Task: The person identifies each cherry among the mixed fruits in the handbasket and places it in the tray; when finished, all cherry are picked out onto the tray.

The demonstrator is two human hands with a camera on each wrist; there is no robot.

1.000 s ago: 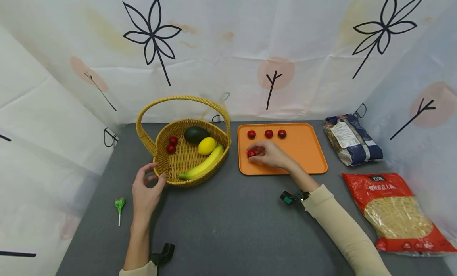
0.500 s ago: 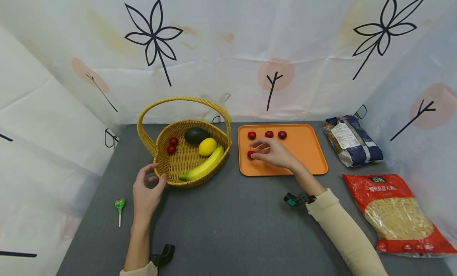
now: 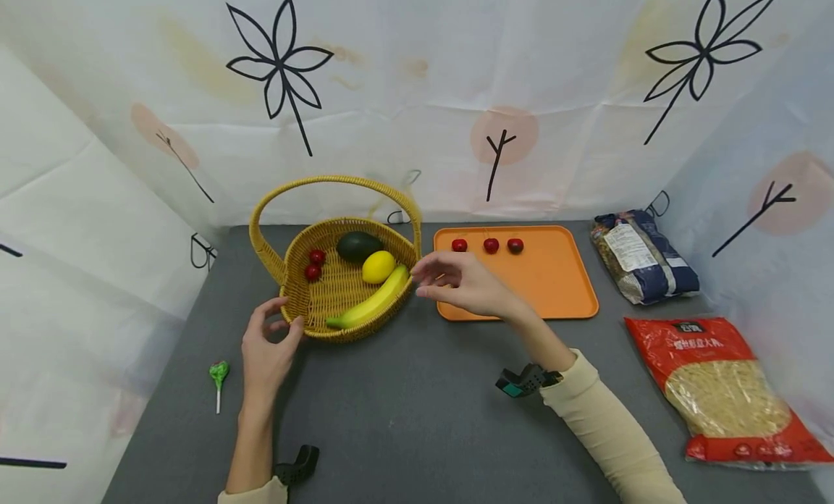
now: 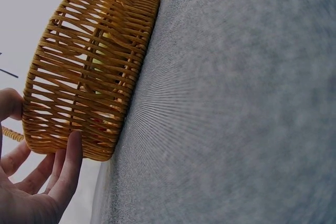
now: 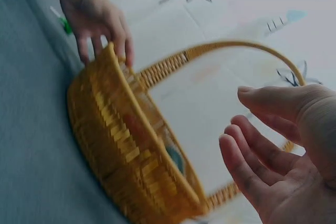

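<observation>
At the near-left rim of a yellow wicker basket, my left hand holds the edge with curled fingers. Inside lie two cherries, a dark green avocado, a lemon and a banana. My right hand hovers between the basket's right rim and the orange tray. In the right wrist view, its thumb and fingers are loosely bent and apart, with nothing seen between them. Three cherries line the tray's far side; the hand covers its front-left part.
On the left lies a green-wrapped lollipop. To the right are a dark blue food bag and a red pasta bag. The basket's tall handle arches over it, and a patterned cloth hangs behind the table.
My right hand drew back from the cherry at the tray's front left, then moved left toward the basket. That cherry is now behind the hand. My left hand stays at the rim.
</observation>
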